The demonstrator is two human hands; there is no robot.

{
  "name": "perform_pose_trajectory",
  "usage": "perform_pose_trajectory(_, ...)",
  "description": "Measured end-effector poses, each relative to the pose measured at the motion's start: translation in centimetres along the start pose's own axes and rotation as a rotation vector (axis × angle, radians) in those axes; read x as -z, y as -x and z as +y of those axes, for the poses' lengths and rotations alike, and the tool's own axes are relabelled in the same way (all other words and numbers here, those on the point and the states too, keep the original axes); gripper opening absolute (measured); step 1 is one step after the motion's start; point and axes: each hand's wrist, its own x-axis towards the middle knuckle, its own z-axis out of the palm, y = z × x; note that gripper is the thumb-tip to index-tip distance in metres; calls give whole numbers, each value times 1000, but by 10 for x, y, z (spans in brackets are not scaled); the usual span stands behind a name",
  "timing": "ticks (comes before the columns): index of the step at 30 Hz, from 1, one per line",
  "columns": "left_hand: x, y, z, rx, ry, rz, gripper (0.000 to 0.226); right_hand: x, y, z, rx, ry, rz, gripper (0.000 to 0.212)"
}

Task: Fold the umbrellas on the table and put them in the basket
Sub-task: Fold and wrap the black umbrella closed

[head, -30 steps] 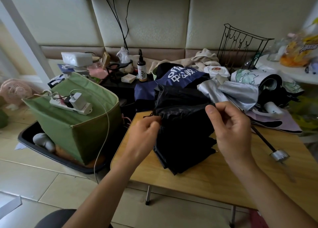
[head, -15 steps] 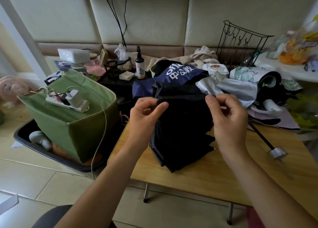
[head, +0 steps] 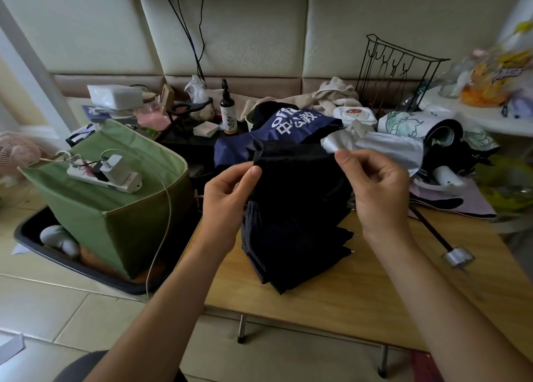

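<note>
Black umbrella (head: 291, 208): lies on the table (head: 360, 295), right of the green basket (head: 115, 208). Left hand (head: 227, 197) and right hand (head: 375, 188) each pinch its upper fabric edge. Canopy judged light, limp, slippery; grip folded pleats near the rib tips, not loose cloth
</note>
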Motion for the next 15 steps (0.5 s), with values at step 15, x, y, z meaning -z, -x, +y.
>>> perform_pose_trajectory(15, 17, 0, 8, 69, -62, -132, 41, -35, 86, -4, 208, 976, -866, 32)
